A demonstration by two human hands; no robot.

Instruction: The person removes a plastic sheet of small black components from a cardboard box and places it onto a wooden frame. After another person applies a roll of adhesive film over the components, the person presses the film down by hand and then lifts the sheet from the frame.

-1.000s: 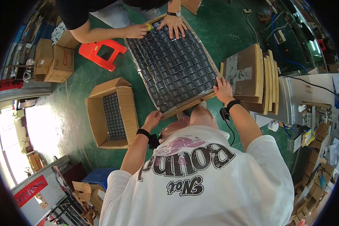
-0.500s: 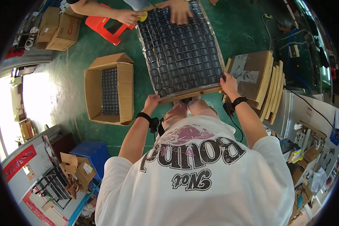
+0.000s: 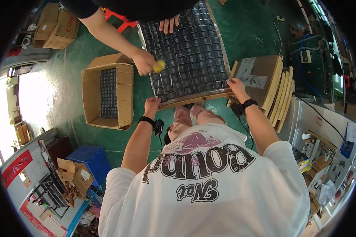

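Observation:
A wood-edged board [image 3: 197, 101] lies before me, bearing rows of black square pieces [image 3: 188, 59] under shiny clear film. My left hand [image 3: 152, 106] is closed on its near left corner. At the near right corner, my right hand [image 3: 237, 87] grips the edge, thumb on top. Across from me a co-worker leans over the board. One hand of that person [image 3: 143, 62] holds a small yellow thing [image 3: 159, 66], blurred, over the board's left side. The co-worker's other hand [image 3: 169, 25] rests on the film, partly hidden by their dark clothing.
An open cardboard box [image 3: 124, 94] with similar black pieces inside stands on the green floor to the left. Stacked wood-edged boards [image 3: 261, 75] are at the right. Farther left are a blue bin [image 3: 91, 164], a closed carton [image 3: 61, 29] and a red stool [image 3: 124, 24].
The co-worker has leaned farther over the board, and the yellow thing has come nearer to me down the left side. Both my hands keep their hold on the near corners.

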